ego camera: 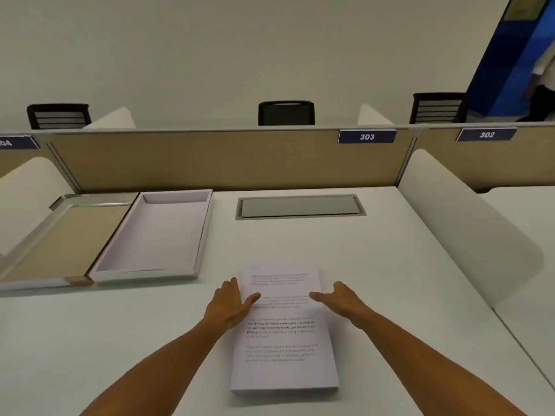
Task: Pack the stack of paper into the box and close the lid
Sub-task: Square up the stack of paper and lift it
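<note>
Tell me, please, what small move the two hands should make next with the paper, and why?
Probably close both hands on the long edges of the white printed paper stack and lift it. The left hand and right hand flank it, open, thumbs over the top sheet, while the shallow white cardboard box lies open and empty to the left.

White desk (pixel 390 265): paper stack (pixel 282 340), box (pixel 156 235), lid (pixel 57 244)

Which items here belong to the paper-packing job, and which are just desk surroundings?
Job: stack of paper; open box; its lid; left hand; right hand.
Surroundings: cable hatch; desk dividers; number signs; chairs.
</note>
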`<state>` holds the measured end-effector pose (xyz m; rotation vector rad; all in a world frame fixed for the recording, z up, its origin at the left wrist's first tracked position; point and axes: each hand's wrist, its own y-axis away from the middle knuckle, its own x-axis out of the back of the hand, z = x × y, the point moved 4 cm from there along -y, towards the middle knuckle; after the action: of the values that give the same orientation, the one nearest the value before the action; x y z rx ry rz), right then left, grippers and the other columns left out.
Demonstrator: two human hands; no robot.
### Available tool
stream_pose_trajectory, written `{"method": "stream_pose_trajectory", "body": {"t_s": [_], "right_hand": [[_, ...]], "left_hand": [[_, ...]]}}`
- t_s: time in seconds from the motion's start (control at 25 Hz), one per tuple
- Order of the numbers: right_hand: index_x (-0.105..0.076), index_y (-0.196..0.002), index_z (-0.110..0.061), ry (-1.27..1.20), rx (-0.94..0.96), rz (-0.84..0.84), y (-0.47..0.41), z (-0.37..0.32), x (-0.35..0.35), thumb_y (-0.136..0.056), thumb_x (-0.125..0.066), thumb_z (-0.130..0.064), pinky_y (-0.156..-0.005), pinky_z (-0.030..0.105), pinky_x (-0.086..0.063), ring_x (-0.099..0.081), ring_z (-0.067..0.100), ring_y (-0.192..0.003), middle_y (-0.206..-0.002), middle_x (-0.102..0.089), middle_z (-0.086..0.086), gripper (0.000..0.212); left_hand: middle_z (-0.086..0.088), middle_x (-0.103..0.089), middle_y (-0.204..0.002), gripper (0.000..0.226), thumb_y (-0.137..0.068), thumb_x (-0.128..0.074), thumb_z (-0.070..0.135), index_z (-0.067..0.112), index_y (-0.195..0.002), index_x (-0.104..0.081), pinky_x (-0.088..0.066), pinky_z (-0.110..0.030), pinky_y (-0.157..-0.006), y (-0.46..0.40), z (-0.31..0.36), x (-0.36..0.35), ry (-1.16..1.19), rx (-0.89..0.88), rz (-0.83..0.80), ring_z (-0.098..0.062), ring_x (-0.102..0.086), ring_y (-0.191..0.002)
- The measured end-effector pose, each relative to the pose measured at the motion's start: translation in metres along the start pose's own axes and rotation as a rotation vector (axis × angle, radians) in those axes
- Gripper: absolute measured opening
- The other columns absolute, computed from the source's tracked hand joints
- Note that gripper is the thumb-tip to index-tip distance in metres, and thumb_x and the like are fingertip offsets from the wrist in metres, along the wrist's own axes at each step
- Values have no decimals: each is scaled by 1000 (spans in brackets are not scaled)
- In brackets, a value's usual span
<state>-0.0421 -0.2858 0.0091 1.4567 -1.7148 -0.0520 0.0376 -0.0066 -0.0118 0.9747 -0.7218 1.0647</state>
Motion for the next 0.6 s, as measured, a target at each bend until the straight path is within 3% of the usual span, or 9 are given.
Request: {"method": "stream_pose_trajectory", "body": {"t_s": [0.08,0.16,0.24,0.36,0.48,0.6], "right_hand": [[-36,-147,-2,-72,-45,-36,1,6,-10,-86,-70,-50,-83,33,-47,-55,22,-104,-134,-51,10,85],[-45,-137,-5,-128,-66,-63,4,16,-23,-88,-70,-44,-75,30,-47,-56,18,-96,-118,-51,3,67],[-49,-116,-13,-169,-87,-62,7,20,-34,-88,-71,-40,-64,26,-46,-58,12,-84,-110,-59,1,45],[-46,-103,-17,-217,-92,-42,11,17,-40,-88,-71,-37,-56,23,-44,-56,9,-75,-88,-58,-8,36],[-53,-104,-12,-167,-79,-7,9,14,-44,-87,-71,-30,-74,30,-55,-64,22,-93,-110,-66,6,30],[-62,-108,-2,-65,-75,34,6,11,-45,-82,-71,-21,-92,42,-58,-65,31,-106,-121,-63,17,34]], "left_hand": [[-12,-50,-136,87,-80,-46,76,11,-137,-38,-48,-42,-95,4,-4,-4,-13,25,48,-28,-52,-121],[-11,-53,-127,78,-82,-49,73,10,-128,-44,-50,-38,-89,10,-6,-10,18,32,61,-25,-53,-113],[-13,-54,-127,74,-84,-55,66,7,-127,-45,-50,-40,-93,15,1,-18,77,37,48,-27,-53,-115],[-18,-60,-126,67,-86,-65,52,0,-125,-50,-52,-45,-95,17,13,-24,295,114,60,-33,-58,-114],[-21,-60,-129,65,-87,-66,47,-3,-128,-54,-51,-47,-99,10,22,-24,477,233,-10,-37,-59,-115],[-21,-55,-137,71,-90,-60,50,-4,-135,-48,-46,-38,-100,-2,20,-19,630,354,-79,-39,-54,-123]]}}
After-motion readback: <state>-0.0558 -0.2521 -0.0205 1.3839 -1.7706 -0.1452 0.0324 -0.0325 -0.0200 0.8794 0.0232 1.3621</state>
